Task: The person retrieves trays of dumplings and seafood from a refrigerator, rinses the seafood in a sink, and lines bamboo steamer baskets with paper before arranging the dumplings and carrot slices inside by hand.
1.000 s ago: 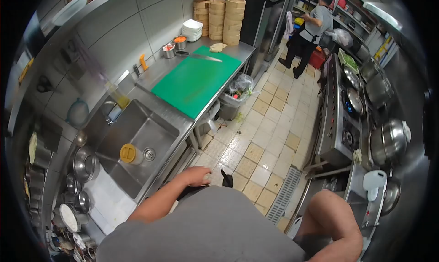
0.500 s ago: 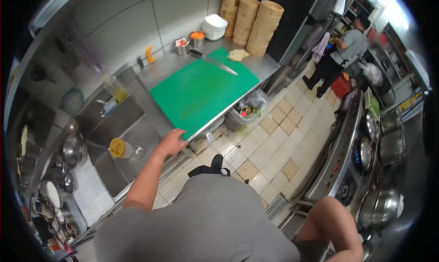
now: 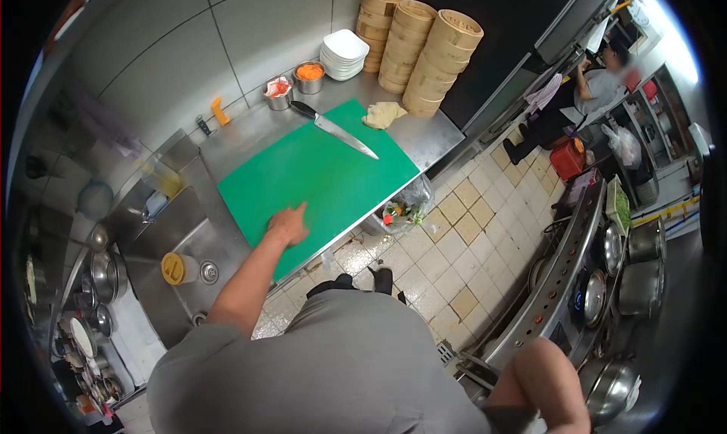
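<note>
My left hand [image 3: 288, 226] is over the near left part of the green cutting board [image 3: 318, 176], fingers apart and nothing in it. A knife [image 3: 337, 132] with a black handle lies across the board's far side. By the board's far right corner is a pale crumpled cloth [image 3: 384, 115]. Two metal cups, one with orange pieces [image 3: 309, 73] and one with red and white pieces [image 3: 278, 89], stand behind the board. Of my right arm only the bent elbow and forearm show at the lower right; the hand is out of view.
Stacked white dishes [image 3: 344, 54] and bamboo steamers [image 3: 443, 59] stand at the back. Left is a sink [image 3: 163, 229] holding a yellow-lidded container [image 3: 179, 268]. A bin [image 3: 401, 210] sits below the counter. Stoves [image 3: 556, 282] line the right; another person [image 3: 598, 89] stands farther off.
My left hand has moved from beside the counter's edge to over the board. The view has shifted closer to the counter. The other person's arm is now raised higher.
</note>
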{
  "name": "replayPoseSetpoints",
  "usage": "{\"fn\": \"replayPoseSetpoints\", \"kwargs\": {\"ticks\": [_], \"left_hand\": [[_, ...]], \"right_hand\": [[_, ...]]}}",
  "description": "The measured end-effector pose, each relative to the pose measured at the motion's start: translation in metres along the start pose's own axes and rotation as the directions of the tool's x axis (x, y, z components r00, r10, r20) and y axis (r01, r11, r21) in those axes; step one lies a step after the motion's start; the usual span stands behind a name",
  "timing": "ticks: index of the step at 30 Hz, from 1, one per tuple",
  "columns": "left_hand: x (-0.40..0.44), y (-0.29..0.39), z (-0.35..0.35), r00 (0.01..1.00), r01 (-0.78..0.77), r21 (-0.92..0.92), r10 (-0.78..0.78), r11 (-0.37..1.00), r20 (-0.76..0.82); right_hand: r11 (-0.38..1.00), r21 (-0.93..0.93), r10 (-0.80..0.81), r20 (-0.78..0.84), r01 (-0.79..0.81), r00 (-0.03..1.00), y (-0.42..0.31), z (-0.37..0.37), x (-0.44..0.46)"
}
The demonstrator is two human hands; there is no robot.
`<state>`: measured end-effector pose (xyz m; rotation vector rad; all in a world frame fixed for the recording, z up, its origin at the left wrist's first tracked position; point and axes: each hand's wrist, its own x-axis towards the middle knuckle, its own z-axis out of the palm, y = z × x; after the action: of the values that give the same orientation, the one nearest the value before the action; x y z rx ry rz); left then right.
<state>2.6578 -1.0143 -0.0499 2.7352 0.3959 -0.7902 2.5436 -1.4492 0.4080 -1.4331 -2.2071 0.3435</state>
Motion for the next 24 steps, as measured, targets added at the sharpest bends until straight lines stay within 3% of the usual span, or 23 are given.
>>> {"fn": "replayPoseSetpoints", "kwargs": {"ticks": [2, 9, 10, 11, 13, 14, 15, 16, 17, 18, 19, 21, 22, 24], "left_hand": [[0.005, 0.004, 0.000, 0.998, 0.016, -0.002, -0.016, 1.000, -0.066], [0.033, 0.063, -0.038, 0.991, 0.128, -0.150, -0.133, 0.980, -0.023], [0.049, 0.089, -0.055, 0.979, -0.105, -0.174, 0.071, 0.979, -0.190], [0.065, 0.118, -0.071, 0.900, -0.331, -0.154, 0.262, 0.931, -0.350], [0.088, 0.209, -0.160, 0.801, -0.552, -0.315, 0.387, 0.772, -0.456], [0.101, 0.252, -0.207, 0.761, -0.589, -0.262, 0.416, 0.764, -0.499], [0.114, 0.294, -0.254, 0.727, -0.648, -0.325, 0.433, 0.689, -0.532], [0.151, 0.322, -0.283, 0.476, -0.792, -0.097, 0.511, 0.602, -0.715], [0.169, 0.355, -0.318, 0.519, -0.678, -0.015, 0.464, 0.735, -0.718], [0.182, 0.383, -0.349, 0.554, -0.537, 0.064, 0.409, 0.841, -0.725], [0.202, 0.403, -0.372, 0.560, -0.530, 0.061, 0.403, 0.846, -0.724], [0.233, 0.424, -0.404, 0.728, -0.382, -0.136, 0.206, 0.914, -0.654], [0.239, 0.422, -0.401, 0.731, -0.367, -0.142, 0.191, 0.919, -0.655], [0.235, 0.395, -0.387, 0.508, -0.504, -0.247, 0.053, 0.828, -0.860]], "right_hand": [[0.997, -0.011, -0.071, 0.002, 0.071, 0.997, 0.033, -0.019, -0.019], [0.957, 0.031, -0.286, -0.097, 0.290, 0.953, 0.130, -0.065, -0.118], [0.935, 0.032, -0.349, -0.097, 0.354, 0.932, 0.146, -0.071, -0.138], [0.929, 0.014, -0.368, -0.090, 0.371, 0.925, 0.163, -0.081, -0.159], [0.804, -0.317, -0.546, -0.058, 0.503, 0.836, 0.201, -0.109, -0.189], [0.763, -0.323, -0.604, -0.050, 0.560, 0.795, 0.214, -0.120, -0.205], [0.759, -0.331, -0.608, -0.053, 0.561, 0.792, 0.223, -0.135, -0.219], [0.878, -0.091, -0.473, -0.011, 0.470, 0.881, 0.227, -0.148, -0.235], [0.933, 0.145, -0.341, 0.069, 0.328, 0.938, 0.235, -0.159, -0.249], [0.931, 0.146, -0.347, 0.064, 0.335, 0.936, 0.246, -0.167, -0.259], [0.912, 0.096, -0.403, 0.029, 0.399, 0.915, 0.257, -0.176, -0.267], [0.854, -0.010, -0.521, -0.030, 0.521, 0.853, 0.280, -0.191, -0.281], [0.846, -0.002, -0.534, -0.031, 0.534, 0.845, 0.291, -0.198, -0.290], [0.825, 0.061, -0.559, -0.049, 0.562, 0.827, 0.311, -0.208, -0.306]]}}
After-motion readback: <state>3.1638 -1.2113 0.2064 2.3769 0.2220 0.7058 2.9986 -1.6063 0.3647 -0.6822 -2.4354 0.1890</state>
